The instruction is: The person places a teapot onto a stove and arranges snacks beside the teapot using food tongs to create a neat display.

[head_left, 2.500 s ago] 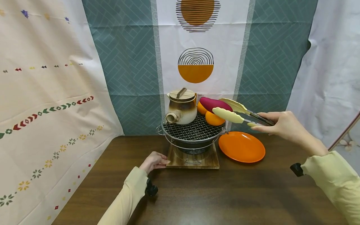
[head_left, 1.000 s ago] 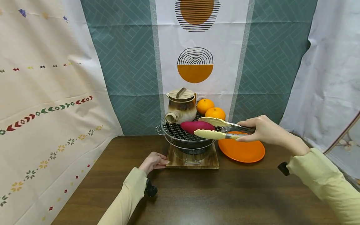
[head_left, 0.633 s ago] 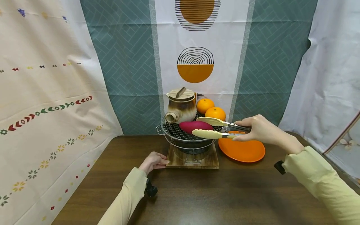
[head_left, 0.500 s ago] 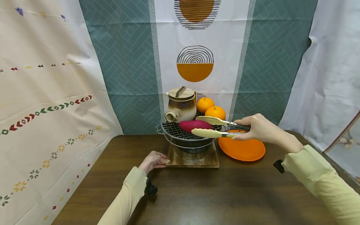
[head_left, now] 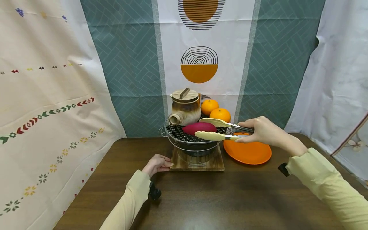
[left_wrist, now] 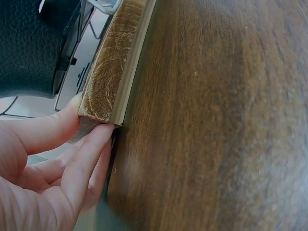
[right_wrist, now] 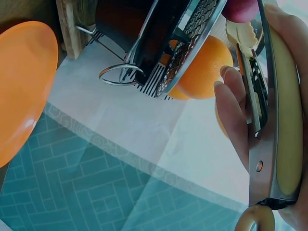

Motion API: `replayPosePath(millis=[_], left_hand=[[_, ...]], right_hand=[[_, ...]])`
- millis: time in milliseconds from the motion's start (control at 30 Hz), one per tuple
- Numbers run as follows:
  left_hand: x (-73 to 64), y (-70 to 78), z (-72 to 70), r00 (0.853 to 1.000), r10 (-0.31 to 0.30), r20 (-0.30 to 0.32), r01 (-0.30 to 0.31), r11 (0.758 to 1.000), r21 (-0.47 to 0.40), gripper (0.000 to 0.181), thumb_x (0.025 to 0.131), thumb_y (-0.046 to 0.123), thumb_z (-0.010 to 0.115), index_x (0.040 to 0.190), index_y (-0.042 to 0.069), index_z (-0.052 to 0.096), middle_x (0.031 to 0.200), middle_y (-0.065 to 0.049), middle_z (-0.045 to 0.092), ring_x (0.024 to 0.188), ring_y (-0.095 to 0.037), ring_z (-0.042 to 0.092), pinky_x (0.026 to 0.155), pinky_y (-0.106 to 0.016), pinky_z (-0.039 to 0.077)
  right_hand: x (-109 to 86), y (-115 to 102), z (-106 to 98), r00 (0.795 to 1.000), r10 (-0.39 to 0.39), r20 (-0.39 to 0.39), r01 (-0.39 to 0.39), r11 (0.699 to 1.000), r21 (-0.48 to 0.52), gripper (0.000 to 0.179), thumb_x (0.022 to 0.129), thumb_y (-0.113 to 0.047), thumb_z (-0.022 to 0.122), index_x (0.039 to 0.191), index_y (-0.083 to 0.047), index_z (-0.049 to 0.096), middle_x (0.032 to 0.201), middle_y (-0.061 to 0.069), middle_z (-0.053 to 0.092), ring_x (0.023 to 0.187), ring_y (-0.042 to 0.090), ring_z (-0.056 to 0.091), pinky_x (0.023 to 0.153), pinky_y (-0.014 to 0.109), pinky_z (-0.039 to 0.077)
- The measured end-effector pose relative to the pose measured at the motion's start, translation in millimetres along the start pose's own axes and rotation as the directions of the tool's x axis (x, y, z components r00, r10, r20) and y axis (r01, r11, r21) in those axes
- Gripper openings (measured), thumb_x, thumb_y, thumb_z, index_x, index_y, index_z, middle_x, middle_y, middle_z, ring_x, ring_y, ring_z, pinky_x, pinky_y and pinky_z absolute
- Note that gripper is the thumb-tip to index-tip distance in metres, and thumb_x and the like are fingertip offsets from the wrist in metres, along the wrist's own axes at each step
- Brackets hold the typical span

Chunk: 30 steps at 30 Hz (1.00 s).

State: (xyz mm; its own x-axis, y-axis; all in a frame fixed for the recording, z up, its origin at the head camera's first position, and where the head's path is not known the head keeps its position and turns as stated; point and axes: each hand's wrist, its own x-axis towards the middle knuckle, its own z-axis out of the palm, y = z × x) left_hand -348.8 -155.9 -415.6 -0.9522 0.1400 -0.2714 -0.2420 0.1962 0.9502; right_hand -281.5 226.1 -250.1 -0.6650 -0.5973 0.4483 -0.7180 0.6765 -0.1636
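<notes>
My left hand (head_left: pixel 157 165) pinches the front left corner of a square wooden board (head_left: pixel 212 165) between thumb and fingers; the left wrist view shows this grip close up. On the board stands a round tabletop grill (head_left: pixel 184 138) with a wire mesh top. In my right hand (head_left: pixel 263 131) I hold tongs (head_left: pixel 211 136) with cream, scalloped tips. The tips lie on either side of the right end of a magenta sweet potato (head_left: pixel 192 128), low over the front of the mesh. Whether they still squeeze it, I cannot tell.
A brown and cream clay pot (head_left: pixel 188 111) with a wooden lid and a side handle sits on the mesh at the back left. Two oranges (head_left: pixel 220 115) sit at the back right. An orange plate (head_left: pixel 247 156) lies on the table right of the grill. Patterned cloths hang around.
My right hand has moved left and down, bringing the sweet potato from above the oranges to the front of the mesh. It has barely shifted in the last half second. My left hand stays put.
</notes>
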Motion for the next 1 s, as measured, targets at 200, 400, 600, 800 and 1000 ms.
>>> replayPosePath(millis=[200,400,600,800,1000], left_hand=[[-0.5,0.0,0.1,1.000,0.001,0.004,-0.001,1.000,-0.014,0.034,0.077,-0.010,0.064,0.107,-0.019,0.052,0.081,-0.016,0.060,0.067,-0.019,0.059,0.070,-0.038,0.051],[0.2,0.2,0.3,1.000,0.007,0.013,-0.007,1.000,-0.014,0.033,0.077,-0.010,0.064,0.107,-0.019,0.052,0.080,-0.015,0.059,0.067,-0.019,0.058,0.069,-0.038,0.052],[-0.3,-1.2,-0.8,1.000,0.016,0.018,-0.016,1.000,0.001,0.033,0.078,-0.008,0.065,0.106,-0.019,0.052,0.079,-0.014,0.060,0.066,-0.018,0.058,0.070,-0.038,0.052],[-2.7,-2.9,-0.8,0.999,0.029,0.027,-0.029,1.000,0.008,0.033,0.078,-0.008,0.064,0.107,-0.019,0.053,0.083,-0.016,0.061,0.070,-0.020,0.060,0.071,-0.039,0.051],[-4.4,-2.9,-1.5,0.999,0.032,0.023,-0.032,0.999,-0.004,0.031,0.078,-0.009,0.063,0.106,-0.020,0.052,0.085,-0.018,0.060,0.071,-0.021,0.060,0.072,-0.038,0.051]], right_hand=[[-0.8,-0.6,0.6,1.000,-0.001,-0.013,0.001,1.000,-0.019,0.039,0.072,-0.039,0.075,0.098,-0.011,0.067,0.075,-0.010,0.056,0.055,0.007,0.045,0.046,0.022,0.038],[-1.2,0.6,1.1,0.999,-0.022,-0.050,0.021,0.999,-0.030,0.038,0.072,-0.042,0.074,0.096,-0.014,0.067,0.071,-0.011,0.054,0.053,0.006,0.042,0.044,0.022,0.035],[-1.9,0.6,1.9,0.994,-0.058,-0.089,0.054,0.997,-0.047,0.032,0.071,-0.039,0.076,0.092,-0.017,0.065,0.061,-0.011,0.043,0.049,0.005,0.036,0.041,0.021,0.030],[-5.3,-2.5,0.6,0.991,-0.043,-0.124,0.037,0.998,-0.052,0.048,0.067,-0.029,0.081,0.103,-0.002,0.066,0.065,-0.009,0.049,0.049,0.004,0.037,0.043,0.021,0.035],[-6.7,-3.5,-1.8,0.983,-0.063,-0.174,0.052,0.997,-0.065,0.053,0.065,-0.025,0.082,0.107,0.002,0.064,0.070,-0.005,0.054,0.052,0.004,0.040,0.045,0.021,0.038]])
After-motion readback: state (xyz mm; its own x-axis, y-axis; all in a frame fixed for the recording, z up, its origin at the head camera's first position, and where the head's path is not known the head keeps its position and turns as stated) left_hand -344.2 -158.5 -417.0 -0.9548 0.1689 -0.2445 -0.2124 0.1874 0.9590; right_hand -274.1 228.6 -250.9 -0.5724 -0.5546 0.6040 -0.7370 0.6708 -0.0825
